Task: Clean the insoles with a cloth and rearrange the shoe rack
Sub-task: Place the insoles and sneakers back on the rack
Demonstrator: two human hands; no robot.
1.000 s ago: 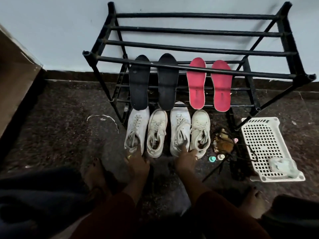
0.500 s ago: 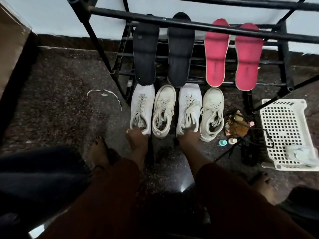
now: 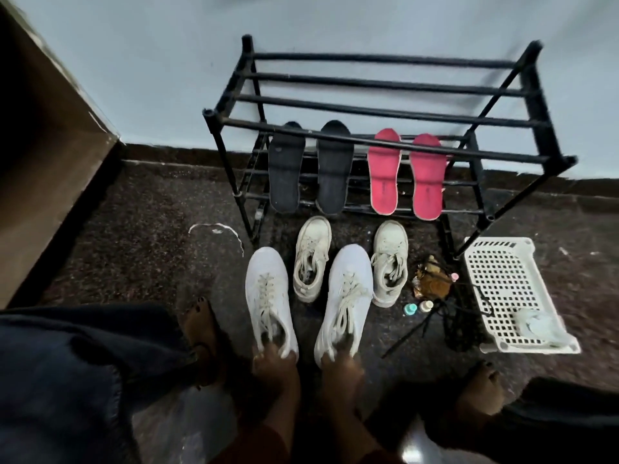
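A black metal shoe rack [image 3: 382,113] stands against the wall. On its lower shelf lie two black insoles [image 3: 284,172] [image 3: 333,169] and two red insoles [image 3: 383,174] [image 3: 428,179]. My left hand [image 3: 274,363] grips the heel of one white sneaker [image 3: 268,296]. My right hand [image 3: 341,366] grips the heel of another white sneaker [image 3: 346,299]. Both held shoes are pulled back toward me. Two cream sneakers [image 3: 311,259] [image 3: 388,262] stay on the floor in front of the rack.
A white perforated basket [image 3: 502,283] with a pale cloth [image 3: 539,326] in it sits at the right. Small bottles [image 3: 418,308], a brown wrapper [image 3: 430,283] and black laces [image 3: 459,323] lie beside it. My bare feet [image 3: 201,333] [image 3: 479,396] flank the shoes. A brown cabinet [image 3: 43,145] stands at left.
Both hands closed on the heels of the two white sneakers and drew them back from the row toward me. The camera view rose, showing the whole rack again.
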